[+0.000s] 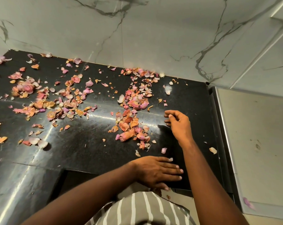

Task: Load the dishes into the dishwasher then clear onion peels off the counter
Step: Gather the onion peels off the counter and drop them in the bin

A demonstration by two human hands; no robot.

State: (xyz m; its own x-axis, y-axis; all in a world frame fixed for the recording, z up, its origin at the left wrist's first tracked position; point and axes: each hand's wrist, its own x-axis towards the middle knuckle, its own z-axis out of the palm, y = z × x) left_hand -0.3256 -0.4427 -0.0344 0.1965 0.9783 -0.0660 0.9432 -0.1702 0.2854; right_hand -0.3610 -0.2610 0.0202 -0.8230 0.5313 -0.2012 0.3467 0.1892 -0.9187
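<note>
Pink and orange onion peels lie scattered in heaps over the black stone counter. My left hand lies flat at the counter's front edge, fingers straight and pointing right, holding nothing. My right hand hovers just right of the nearest heap, fingers loosely curled, with nothing visibly in it. More peels cover the left half of the counter, and others sit along the back wall. No dishes or dishwasher are in view.
A marble-patterned wall backs the counter. A pale steel-edged appliance top adjoins the counter on the right, with one peel near its front. Single peels lie near the counter's right edge.
</note>
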